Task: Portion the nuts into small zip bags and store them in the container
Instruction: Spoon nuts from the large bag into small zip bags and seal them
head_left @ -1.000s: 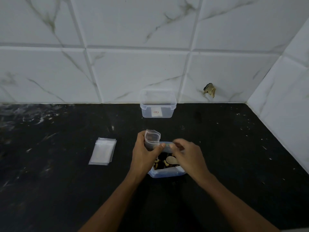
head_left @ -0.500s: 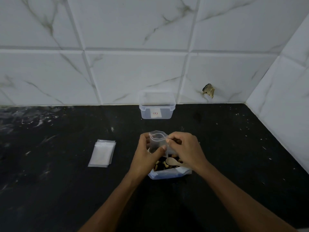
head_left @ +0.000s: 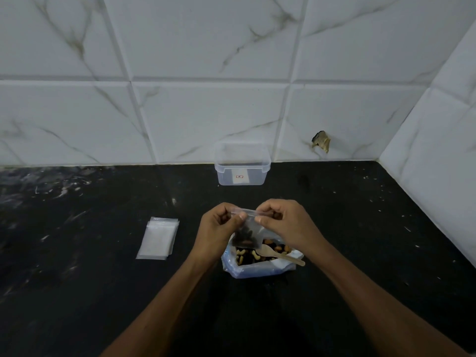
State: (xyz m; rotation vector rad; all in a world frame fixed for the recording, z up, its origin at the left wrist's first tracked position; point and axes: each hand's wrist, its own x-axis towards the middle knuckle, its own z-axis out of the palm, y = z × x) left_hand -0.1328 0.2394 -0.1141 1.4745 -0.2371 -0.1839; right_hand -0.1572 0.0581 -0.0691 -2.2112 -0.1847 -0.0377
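1. The left hand [head_left: 219,228] is curled, and its thumb and fingers pinch the left end of the top strip of a small zip bag [head_left: 247,233].
2. The right hand [head_left: 286,225] is curled too. Its thumb and fingers pinch the right end of the same top strip.
3. The small zip bag hangs between the two hands, up in the air. Dark nuts sit in its bottom part.
4. Right under the small bag is a big open bag of nuts [head_left: 260,264] on the black counter [head_left: 360,240]. It has pale curved nuts and dark bits inside.
5. A wooden spoon [head_left: 278,255] lies in the big bag. Its handle sticks out over the right edge.
6. A pile of flat small zip bags [head_left: 158,238] lies on the counter to the left, well apart from the hands.
7. A clear plastic container [head_left: 242,164] with no lid stands at the back, by the white tile wall [head_left: 206,112]. It has a small label on its front.
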